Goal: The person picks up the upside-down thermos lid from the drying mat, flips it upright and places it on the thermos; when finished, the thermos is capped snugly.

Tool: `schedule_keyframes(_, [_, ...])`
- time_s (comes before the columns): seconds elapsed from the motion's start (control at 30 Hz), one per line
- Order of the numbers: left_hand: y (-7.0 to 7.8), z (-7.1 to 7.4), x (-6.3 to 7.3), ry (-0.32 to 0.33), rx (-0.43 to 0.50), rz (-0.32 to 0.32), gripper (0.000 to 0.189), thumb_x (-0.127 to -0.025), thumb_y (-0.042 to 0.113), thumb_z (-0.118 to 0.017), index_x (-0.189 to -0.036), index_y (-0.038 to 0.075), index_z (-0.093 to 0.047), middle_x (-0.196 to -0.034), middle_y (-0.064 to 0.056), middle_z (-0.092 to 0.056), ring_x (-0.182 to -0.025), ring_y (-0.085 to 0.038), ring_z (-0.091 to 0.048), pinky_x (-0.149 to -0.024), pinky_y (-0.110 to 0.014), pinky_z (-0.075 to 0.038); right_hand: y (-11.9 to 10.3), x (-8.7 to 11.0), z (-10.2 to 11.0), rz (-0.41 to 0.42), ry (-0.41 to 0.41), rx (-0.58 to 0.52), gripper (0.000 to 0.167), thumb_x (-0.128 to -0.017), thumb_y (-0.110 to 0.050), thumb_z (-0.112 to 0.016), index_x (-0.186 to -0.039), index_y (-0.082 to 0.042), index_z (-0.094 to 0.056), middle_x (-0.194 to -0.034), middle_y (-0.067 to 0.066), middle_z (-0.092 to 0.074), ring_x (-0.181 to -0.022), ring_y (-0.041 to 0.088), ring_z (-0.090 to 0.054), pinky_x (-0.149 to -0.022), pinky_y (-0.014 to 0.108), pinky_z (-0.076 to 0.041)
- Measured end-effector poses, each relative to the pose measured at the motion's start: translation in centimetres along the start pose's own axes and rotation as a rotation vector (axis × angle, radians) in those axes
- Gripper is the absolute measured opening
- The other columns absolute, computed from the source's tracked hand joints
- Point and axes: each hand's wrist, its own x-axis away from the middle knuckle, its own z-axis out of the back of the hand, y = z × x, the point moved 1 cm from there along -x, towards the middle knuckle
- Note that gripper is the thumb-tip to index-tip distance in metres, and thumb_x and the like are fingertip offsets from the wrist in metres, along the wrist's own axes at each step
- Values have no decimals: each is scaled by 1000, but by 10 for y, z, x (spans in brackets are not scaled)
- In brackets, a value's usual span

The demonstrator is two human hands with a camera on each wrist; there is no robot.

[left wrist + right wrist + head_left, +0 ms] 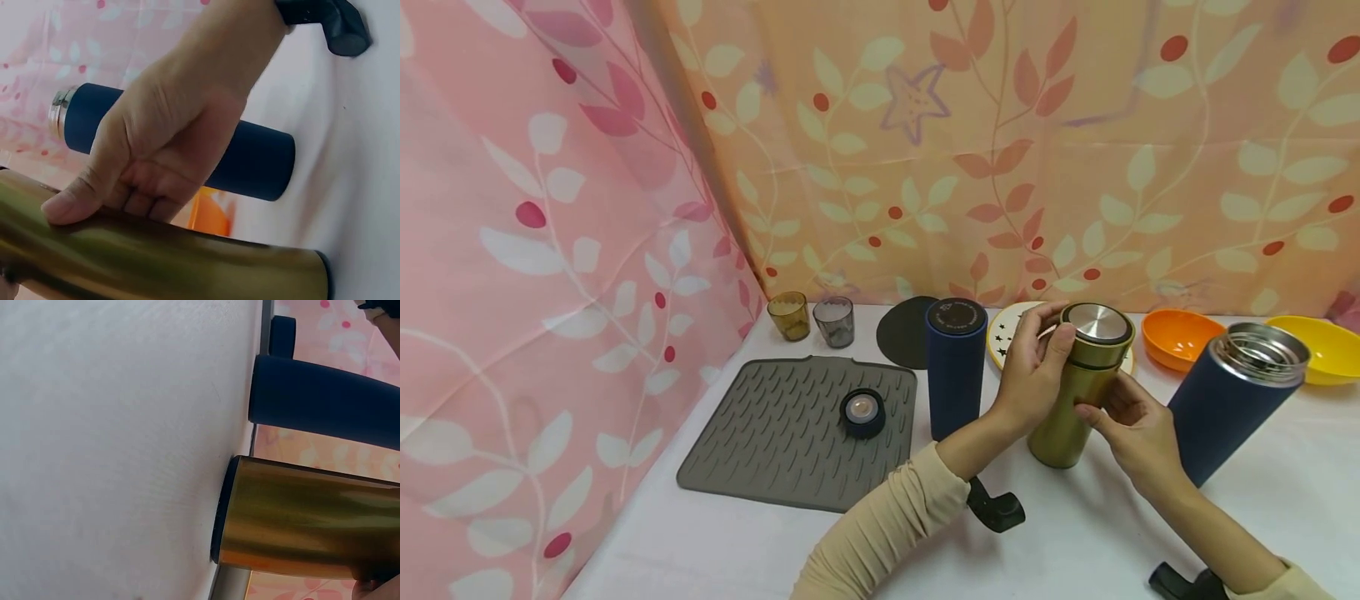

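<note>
A gold thermos flask (1063, 425) with a shiny steel-topped lid (1097, 322) stands nearly upright on the white table, tilted slightly. My left hand (1033, 367) grips it around the lid and neck, thumb in front. Lower down, my right hand (1138, 429) holds the body from the right, its thumb pressed against the side. The left wrist view shows this right hand (169, 131) close against the gold flask (162, 259). To the right, an uncapped navy flask (1228, 408) shows its steel mouth. Left of my hands stands a navy cylinder (957, 367) with small print on its dark top.
A grey ribbed mat (775, 425) at left carries a dark round cap (862, 413). Behind are an amber glass (788, 317), a grey glass (834, 322), a black disc (901, 333), a star-patterned plate (1002, 329), an orange bowl (1176, 340) and a yellow bowl (1326, 354).
</note>
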Motion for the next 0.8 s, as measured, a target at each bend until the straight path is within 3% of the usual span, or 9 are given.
schedule_keyframes(0.07, [0,-1,0,16,-33,-4,37,-99,21,-41,-132,4,-43,-124,-9,-40,-114,-5,-47,-98,-17,-40,0,0,0,-5,-2,24,59,-85,-9,-62,-139,-8,-39,-115,-25,-53,-102,-12,-52,-81,1,-41])
schedule_keyframes(0.23, [0,-3,0,30,-101,66,48,-89,18,-60,-135,13,-44,-112,8,-37,-99,5,-47,-87,-13,-43,1,1,1,-9,2,78,59,-86,-10,-62,-140,-10,-38,-117,-26,-51,-103,-15,-50,-81,1,-41])
schedule_keyframes(0.37, [-2,-2,-1,10,-46,54,46,-93,13,-54,-136,10,-37,-124,-2,-47,-111,-1,-49,-95,-13,-40,0,0,0,10,7,56,58,-86,-8,-62,-139,-9,-39,-115,-26,-53,-102,-13,-51,-81,2,-41])
schedule_keyframes(0.5, [-4,-1,-1,-7,15,6,35,-98,13,-42,-131,5,-36,-131,-16,-47,-120,-9,-48,-100,-16,-37,-1,-1,1,27,13,44,58,-85,-6,-63,-138,-7,-40,-113,-26,-53,-101,-11,-53,-81,2,-41])
schedule_keyframes(0.63, [-3,-1,-1,16,-35,-13,34,-99,16,-40,-130,2,-43,-126,-13,-42,-118,-6,-46,-101,-16,-37,-1,-1,0,17,12,51,58,-85,-7,-63,-139,-8,-40,-113,-26,-53,-101,-12,-52,-81,1,-41])
schedule_keyframes(0.8, [1,-2,0,20,-62,27,42,-91,13,-57,-131,7,-46,-113,2,-39,-109,0,-49,-97,-16,-40,0,0,0,0,20,89,59,-85,-9,-63,-139,-9,-40,-113,-27,-52,-101,-13,-51,-81,1,-41])
